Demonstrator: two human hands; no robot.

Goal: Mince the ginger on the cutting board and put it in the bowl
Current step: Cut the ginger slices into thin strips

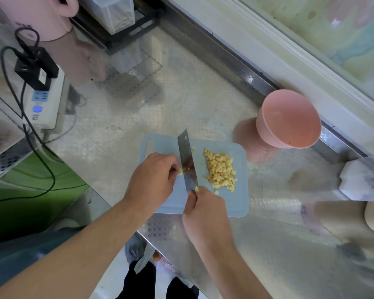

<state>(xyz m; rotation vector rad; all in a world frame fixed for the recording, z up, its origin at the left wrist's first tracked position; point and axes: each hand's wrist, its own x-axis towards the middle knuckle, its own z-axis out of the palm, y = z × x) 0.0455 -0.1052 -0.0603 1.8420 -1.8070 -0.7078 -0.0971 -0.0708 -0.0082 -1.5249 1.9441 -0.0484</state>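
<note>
The left hand (153,175) pinched the last uncut yellow ginger piece (180,171) against the steel cleaver (188,165), which the right hand (205,210) gripped; diced ginger (220,169) lay heaped aside on the blue plastic cutting board (235,203), near the empty pink bowl (289,119).

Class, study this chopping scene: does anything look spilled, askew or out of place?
Little stands out. A few ginger bits lie apart from the main pile on the cutting board, and the pink bowl looks tilted.
</note>
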